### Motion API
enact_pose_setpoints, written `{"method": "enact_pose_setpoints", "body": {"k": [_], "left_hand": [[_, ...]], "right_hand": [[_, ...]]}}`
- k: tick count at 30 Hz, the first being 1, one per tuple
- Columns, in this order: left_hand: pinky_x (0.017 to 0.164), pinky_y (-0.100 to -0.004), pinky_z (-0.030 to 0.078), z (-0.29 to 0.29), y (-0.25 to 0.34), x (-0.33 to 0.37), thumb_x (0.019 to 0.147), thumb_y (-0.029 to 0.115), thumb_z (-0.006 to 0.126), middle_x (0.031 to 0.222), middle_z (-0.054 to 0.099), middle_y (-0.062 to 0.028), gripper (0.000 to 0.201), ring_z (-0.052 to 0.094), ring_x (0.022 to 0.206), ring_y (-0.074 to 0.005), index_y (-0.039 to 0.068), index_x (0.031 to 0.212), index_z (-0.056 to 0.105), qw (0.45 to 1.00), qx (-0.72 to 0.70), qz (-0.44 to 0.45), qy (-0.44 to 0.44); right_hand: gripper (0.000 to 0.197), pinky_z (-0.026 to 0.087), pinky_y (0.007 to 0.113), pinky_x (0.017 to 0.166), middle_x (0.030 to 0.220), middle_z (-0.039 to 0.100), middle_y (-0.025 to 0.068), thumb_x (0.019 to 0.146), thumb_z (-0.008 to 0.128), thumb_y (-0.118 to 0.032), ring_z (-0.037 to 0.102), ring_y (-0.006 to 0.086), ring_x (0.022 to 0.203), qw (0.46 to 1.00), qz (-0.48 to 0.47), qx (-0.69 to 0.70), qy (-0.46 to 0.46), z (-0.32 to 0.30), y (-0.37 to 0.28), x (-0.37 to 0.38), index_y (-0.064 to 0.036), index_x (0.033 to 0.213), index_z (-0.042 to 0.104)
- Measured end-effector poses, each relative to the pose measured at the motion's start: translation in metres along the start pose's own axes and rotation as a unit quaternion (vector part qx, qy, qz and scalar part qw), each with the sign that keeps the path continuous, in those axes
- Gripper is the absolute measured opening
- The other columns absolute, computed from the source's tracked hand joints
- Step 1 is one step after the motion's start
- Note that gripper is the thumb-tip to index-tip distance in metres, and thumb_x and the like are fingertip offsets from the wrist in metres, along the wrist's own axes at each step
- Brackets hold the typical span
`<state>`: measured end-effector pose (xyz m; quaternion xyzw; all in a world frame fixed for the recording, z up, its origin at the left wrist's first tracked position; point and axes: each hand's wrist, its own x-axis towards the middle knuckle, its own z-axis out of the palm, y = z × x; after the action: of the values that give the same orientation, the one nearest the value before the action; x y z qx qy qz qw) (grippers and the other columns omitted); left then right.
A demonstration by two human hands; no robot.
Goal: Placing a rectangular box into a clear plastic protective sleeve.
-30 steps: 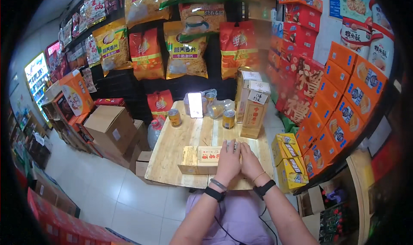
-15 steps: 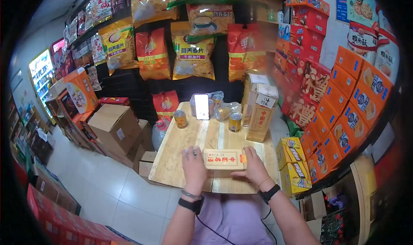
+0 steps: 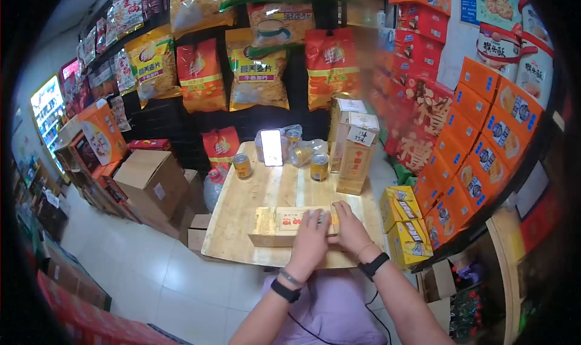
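Observation:
A long gold and cream carton (image 3: pixel 272 223) with red lettering lies flat on the wooden table, near its front edge. My left hand (image 3: pixel 310 235) reaches across to the right part of the carton, its bent fingers over the top face. At the carton's right end is my right hand (image 3: pixel 351 229), with the fingers curled at the edge and the thumb close to the left hand. Both hands are closed about that end and hide most of it. The carton's left half is in plain sight.
On the table (image 3: pixel 227 224) stand a lit phone (image 3: pixel 272 148), two gold cans (image 3: pixel 242 166) (image 3: pixel 319 167), a plastic bag (image 3: pixel 307 152) and tall gift cartons (image 3: pixel 356 157). Yellow boxes (image 3: pixel 408 242) and stacked orange boxes (image 3: pixel 460 175) flank the right side. A cardboard box (image 3: pixel 151 178) sits left.
My left hand has left the carton's left end and moved right, beside my right hand. The carton lies farther left against the table, its gold left end now showing. The view has shifted slightly.

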<state>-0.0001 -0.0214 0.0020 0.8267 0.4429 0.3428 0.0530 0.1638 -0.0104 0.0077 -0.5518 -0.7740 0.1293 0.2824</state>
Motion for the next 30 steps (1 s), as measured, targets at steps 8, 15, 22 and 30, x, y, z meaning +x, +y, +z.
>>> {"method": "enact_pose_setpoints", "body": {"k": [8, 15, 22, 30], "left_hand": [[0.114, -0.0520, 0.032, -0.043, -0.083, -0.025, 0.081, 0.002, 0.060, 0.137, 0.048, -0.0255, 0.052, 0.039, 0.130, -0.0487, -0.002, 0.133, 0.052, 0.972, 0.177, -0.135, 0.080], [0.117, -0.0499, 0.029, 0.012, -0.045, 0.027, 0.079, 0.004, 0.060, 0.140, 0.046, -0.0265, 0.059, 0.035, 0.135, -0.0477, -0.005, 0.136, 0.049, 0.987, 0.126, -0.074, 0.070], [0.114, -0.0491, 0.034, 0.032, 0.009, 0.025, 0.083, 0.005, 0.058, 0.135, 0.050, -0.0239, 0.052, 0.042, 0.129, -0.0464, -0.005, 0.134, 0.050, 0.998, 0.013, 0.050, 0.024], [0.112, -0.0506, 0.036, -0.058, -0.027, -0.023, 0.082, -0.001, 0.058, 0.136, 0.049, -0.0249, 0.051, 0.041, 0.131, -0.0461, -0.004, 0.133, 0.050, 0.983, 0.060, -0.174, 0.019]], "right_hand": [[0.113, 0.043, 0.042, 0.107, 0.147, 0.036, 0.0251, 0.060, 0.090, -0.049, 0.046, 0.0415, 0.131, 1.000, 0.028, -0.001, -0.003, -0.008, -0.006, -0.002, 0.0038, 0.143, 0.034], [0.105, 0.045, 0.043, 0.105, 0.145, 0.038, 0.0248, 0.062, 0.090, -0.043, 0.049, 0.0422, 0.126, 0.999, 0.014, -0.011, 0.027, -0.001, -0.001, -0.004, 0.0034, 0.141, 0.036], [0.087, 0.049, 0.044, 0.100, 0.146, 0.037, 0.0233, 0.066, 0.079, -0.010, 0.053, 0.0446, 0.120, 0.999, -0.002, 0.007, 0.033, 0.011, 0.020, 0.001, 0.0018, 0.141, 0.036], [0.109, 0.047, 0.042, 0.104, 0.146, 0.037, 0.0256, 0.062, 0.089, -0.048, 0.051, 0.0424, 0.125, 1.000, 0.012, -0.017, 0.016, -0.006, 0.000, -0.004, 0.0039, 0.141, 0.036]]}}
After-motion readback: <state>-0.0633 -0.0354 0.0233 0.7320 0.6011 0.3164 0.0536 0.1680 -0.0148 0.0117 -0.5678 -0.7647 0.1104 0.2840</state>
